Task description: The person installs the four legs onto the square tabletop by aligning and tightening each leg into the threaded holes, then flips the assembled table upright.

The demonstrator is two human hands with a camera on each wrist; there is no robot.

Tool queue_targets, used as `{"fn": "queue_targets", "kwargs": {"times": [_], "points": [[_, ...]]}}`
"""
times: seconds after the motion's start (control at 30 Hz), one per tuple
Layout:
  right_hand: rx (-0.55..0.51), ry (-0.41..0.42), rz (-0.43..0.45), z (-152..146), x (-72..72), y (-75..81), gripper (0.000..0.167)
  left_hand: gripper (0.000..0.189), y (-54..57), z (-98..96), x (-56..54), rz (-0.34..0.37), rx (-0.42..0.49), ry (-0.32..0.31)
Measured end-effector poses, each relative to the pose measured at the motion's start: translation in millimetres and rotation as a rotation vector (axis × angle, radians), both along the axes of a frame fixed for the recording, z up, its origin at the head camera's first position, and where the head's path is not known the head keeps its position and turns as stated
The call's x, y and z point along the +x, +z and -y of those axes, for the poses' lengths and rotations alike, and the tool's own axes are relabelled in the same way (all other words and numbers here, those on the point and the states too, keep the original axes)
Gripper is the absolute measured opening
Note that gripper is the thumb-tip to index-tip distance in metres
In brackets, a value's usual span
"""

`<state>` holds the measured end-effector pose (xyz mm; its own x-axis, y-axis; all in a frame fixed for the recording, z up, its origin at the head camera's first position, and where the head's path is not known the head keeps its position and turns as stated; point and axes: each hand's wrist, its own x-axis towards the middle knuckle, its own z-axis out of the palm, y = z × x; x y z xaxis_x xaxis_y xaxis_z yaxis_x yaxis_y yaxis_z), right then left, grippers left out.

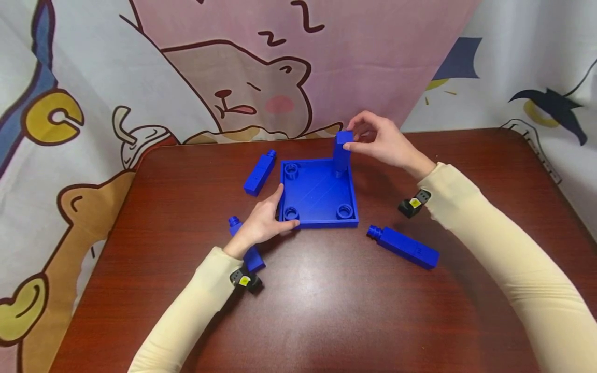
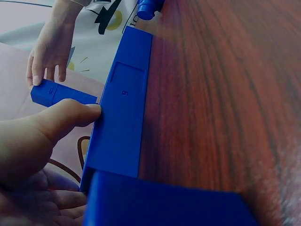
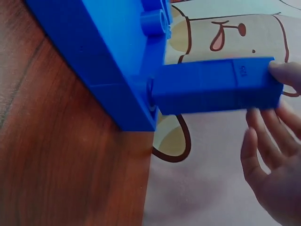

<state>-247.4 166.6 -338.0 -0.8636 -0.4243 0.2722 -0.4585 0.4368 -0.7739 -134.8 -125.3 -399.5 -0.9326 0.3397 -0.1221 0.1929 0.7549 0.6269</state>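
Note:
A shallow blue square base [image 1: 317, 194] with a raised rim lies on the table, its round sockets facing up in the corners. My left hand [image 1: 261, 220] holds its near left corner, thumb against the front wall and fingers along the left side. In the left wrist view the thumb presses the rim of the base [image 2: 123, 113]. At the far right corner stands a blue square peg [image 1: 342, 153], its narrow end in the socket. My right hand [image 1: 382, 139] pinches the top of this peg between thumb and fingers. The right wrist view shows the peg [image 3: 211, 87] leaning slightly.
A similar blue peg [image 1: 260, 173] lies left of the base. Another peg [image 1: 254, 259] is partly hidden under my left wrist. A third peg [image 1: 406, 247] lies at the right front, its threaded end toward the base. A printed curtain [image 1: 373, 62] hangs behind the brown table [image 1: 326, 300].

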Motion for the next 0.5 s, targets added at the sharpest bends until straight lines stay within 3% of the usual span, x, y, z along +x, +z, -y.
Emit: {"fn": "queue_targets", "kwargs": {"times": [0.1, 0.23, 0.33, 0.5], "points": [[0.024, -0.084, -0.035, 2.2, 2.9, -3.0, 0.035, 0.100, 0.2, -0.2, 0.3, -0.002, 0.000, 0.000], [0.046, -0.132, -0.036, 3.9, 5.9, -5.9, 0.040, 0.100, 0.0, 0.0, 0.8, -0.006, -0.002, -0.001], [0.058, -0.111, -0.004, 3.3, 6.4, -5.0, 0.046, 0.100, 0.1, 0.2, 1.3, -0.006, -0.003, -0.002], [0.005, 0.010, 0.003, -1.6, 2.6, 0.2, 0.047, 0.100, 0.0, -0.1, 0.5, -0.009, 0.005, -0.003]]}}
